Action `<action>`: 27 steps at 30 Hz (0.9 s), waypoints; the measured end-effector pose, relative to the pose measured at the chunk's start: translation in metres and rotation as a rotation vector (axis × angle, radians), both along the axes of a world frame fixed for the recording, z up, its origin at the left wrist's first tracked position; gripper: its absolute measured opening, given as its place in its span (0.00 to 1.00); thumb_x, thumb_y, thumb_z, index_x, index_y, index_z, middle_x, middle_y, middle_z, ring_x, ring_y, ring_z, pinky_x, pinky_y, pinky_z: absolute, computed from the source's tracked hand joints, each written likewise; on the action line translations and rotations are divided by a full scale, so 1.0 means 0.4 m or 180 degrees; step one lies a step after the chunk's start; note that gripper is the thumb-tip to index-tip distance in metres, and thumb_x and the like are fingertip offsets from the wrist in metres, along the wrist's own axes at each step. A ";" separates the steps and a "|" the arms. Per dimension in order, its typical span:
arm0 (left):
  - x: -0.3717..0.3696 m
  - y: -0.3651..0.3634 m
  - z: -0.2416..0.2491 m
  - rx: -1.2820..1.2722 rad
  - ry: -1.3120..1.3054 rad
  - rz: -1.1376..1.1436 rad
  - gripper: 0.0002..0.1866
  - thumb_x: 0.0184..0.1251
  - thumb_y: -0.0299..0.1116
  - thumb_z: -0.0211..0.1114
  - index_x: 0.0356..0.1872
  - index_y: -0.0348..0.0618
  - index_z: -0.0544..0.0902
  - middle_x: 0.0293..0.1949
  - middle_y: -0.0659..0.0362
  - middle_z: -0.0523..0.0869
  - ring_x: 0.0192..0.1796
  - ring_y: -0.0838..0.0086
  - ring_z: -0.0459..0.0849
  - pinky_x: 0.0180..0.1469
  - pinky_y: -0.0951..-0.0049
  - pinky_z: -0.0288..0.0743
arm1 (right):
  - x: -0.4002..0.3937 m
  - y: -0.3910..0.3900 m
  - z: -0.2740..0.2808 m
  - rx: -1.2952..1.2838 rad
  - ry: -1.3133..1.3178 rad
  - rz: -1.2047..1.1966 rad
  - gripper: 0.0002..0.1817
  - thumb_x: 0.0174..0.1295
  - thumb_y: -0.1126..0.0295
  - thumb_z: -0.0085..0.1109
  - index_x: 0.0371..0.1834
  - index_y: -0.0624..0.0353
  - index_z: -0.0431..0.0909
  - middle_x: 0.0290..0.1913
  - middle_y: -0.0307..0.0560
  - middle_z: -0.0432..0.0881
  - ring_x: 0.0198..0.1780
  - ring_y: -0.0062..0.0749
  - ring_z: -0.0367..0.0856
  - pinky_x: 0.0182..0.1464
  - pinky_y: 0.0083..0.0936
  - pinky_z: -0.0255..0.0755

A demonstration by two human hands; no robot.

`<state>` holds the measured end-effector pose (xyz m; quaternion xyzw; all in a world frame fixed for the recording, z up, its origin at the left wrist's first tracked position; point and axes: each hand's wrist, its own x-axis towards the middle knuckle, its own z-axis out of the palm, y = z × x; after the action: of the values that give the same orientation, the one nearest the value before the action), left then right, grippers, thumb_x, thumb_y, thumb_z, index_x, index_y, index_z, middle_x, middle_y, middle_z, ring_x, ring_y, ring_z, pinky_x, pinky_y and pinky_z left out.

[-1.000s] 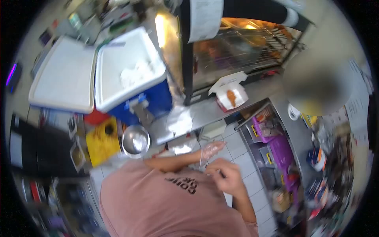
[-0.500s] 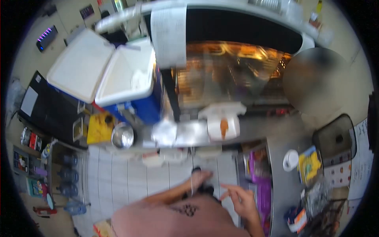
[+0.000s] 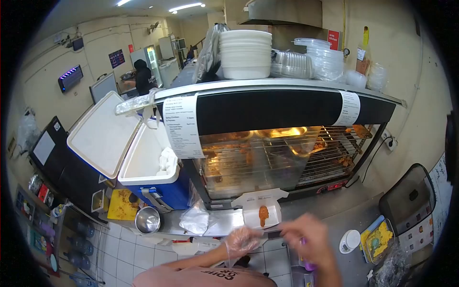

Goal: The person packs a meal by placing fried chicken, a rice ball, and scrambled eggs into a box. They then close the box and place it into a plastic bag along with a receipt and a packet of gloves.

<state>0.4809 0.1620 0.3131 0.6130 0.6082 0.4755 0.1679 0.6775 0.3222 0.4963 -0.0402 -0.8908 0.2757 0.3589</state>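
Observation:
My left hand, in a clear plastic glove, reaches out at the counter's front edge with its fingers stretched to the right. My right hand is raised just right of it, bent and smeared by motion. I cannot make out whether its fingers hold anything. Just beyond both hands stands an open white carton box with a piece of fried chicken inside. Left of the box lie clear plastic bags on the steel counter.
A heated display cabinet stands behind the box, with foam containers on top. To the left are a blue cooler with its lid raised, a metal bowl and a yellow board. A white scale sits at right.
My view has tilted up. Both hands have come up to the counter edge, closer together. The clear glove on my left hand now shows. My right hand's spread fingers have bent inward.

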 end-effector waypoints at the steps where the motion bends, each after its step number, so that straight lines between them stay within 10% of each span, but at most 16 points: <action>1: -0.049 0.017 0.198 0.0652 0.1175 0.0146 0.17 0.66 0.35 0.71 0.54 0.44 0.85 0.42 0.54 0.87 0.42 0.64 0.86 0.43 0.65 0.78 | -0.016 0.045 0.072 0.0178 0.0401 -0.0059 0.07 0.68 0.67 0.64 0.42 0.57 0.86 0.31 0.44 0.87 0.30 0.32 0.83 0.40 0.31 0.77; 3: -0.173 0.020 0.481 0.1879 0.2184 0.0660 0.22 0.55 0.31 0.75 0.53 0.45 0.85 0.36 0.56 0.87 0.37 0.62 0.86 0.39 0.62 0.77 | -0.048 0.066 0.227 -0.0233 0.1223 0.0229 0.10 0.70 0.70 0.56 0.46 0.61 0.85 0.30 0.44 0.84 0.32 0.28 0.81 0.36 0.26 0.73; 7: -0.359 0.061 0.907 0.2927 0.3785 0.2376 0.15 0.65 0.35 0.72 0.50 0.44 0.84 0.38 0.56 0.87 0.37 0.64 0.85 0.41 0.61 0.78 | -0.069 0.076 0.296 0.0182 0.1151 0.0460 0.11 0.68 0.72 0.58 0.48 0.62 0.85 0.31 0.45 0.83 0.32 0.27 0.82 0.35 0.23 0.73; 10: -0.453 0.171 1.062 0.1600 0.3528 0.3194 0.33 0.67 0.60 0.68 0.60 0.44 0.80 0.55 0.47 0.86 0.59 0.53 0.84 0.62 0.55 0.76 | -0.055 0.085 0.206 0.0297 0.0184 0.0580 0.10 0.63 0.71 0.63 0.46 0.54 0.87 0.37 0.41 0.88 0.36 0.33 0.83 0.46 0.29 0.69; 12: -0.479 0.242 1.115 0.0128 0.2924 0.3054 0.43 0.68 0.69 0.59 0.66 0.38 0.77 0.65 0.42 0.80 0.67 0.51 0.79 0.69 0.57 0.72 | -0.050 0.092 0.104 -0.0212 -0.0178 0.0707 0.09 0.64 0.71 0.64 0.45 0.55 0.87 0.40 0.43 0.90 0.40 0.36 0.86 0.47 0.30 0.69; 15: -0.516 0.317 1.121 -0.0870 0.2636 0.2600 0.30 0.70 0.56 0.61 0.54 0.36 0.85 0.50 0.41 0.89 0.53 0.51 0.88 0.60 0.58 0.79 | -0.019 0.110 -0.056 -0.0977 -0.0533 0.0895 0.10 0.67 0.74 0.62 0.50 0.62 0.85 0.38 0.50 0.89 0.38 0.30 0.89 0.44 0.25 0.80; 16: -0.652 0.388 1.095 -0.1131 0.4912 0.2170 0.22 0.72 0.49 0.59 0.50 0.40 0.87 0.48 0.45 0.90 0.51 0.51 0.89 0.57 0.58 0.81 | 0.003 0.107 -0.085 -0.1142 -0.0776 0.0820 0.11 0.67 0.75 0.62 0.50 0.62 0.85 0.37 0.50 0.89 0.39 0.29 0.89 0.45 0.25 0.80; 17: -0.544 0.347 1.096 -0.0598 0.2830 0.2900 0.17 0.71 0.43 0.59 0.49 0.42 0.88 0.47 0.46 0.90 0.51 0.52 0.88 0.56 0.59 0.81 | 0.025 0.109 -0.126 -0.1368 -0.0907 0.0875 0.11 0.68 0.74 0.61 0.51 0.63 0.84 0.36 0.49 0.89 0.39 0.28 0.89 0.46 0.25 0.80; 27: -0.572 0.257 1.081 0.1330 0.1641 0.3661 0.20 0.71 0.43 0.56 0.47 0.41 0.89 0.52 0.44 0.88 0.55 0.47 0.87 0.58 0.55 0.81 | 0.163 0.041 -0.279 -0.2274 -0.1900 0.0603 0.11 0.75 0.71 0.57 0.54 0.65 0.82 0.38 0.46 0.88 0.41 0.25 0.86 0.47 0.24 0.80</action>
<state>0.2522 0.2648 0.7453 0.3044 0.7542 0.4354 -0.3860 0.7425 0.3385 0.3849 -0.1572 -0.8042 0.5727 0.0242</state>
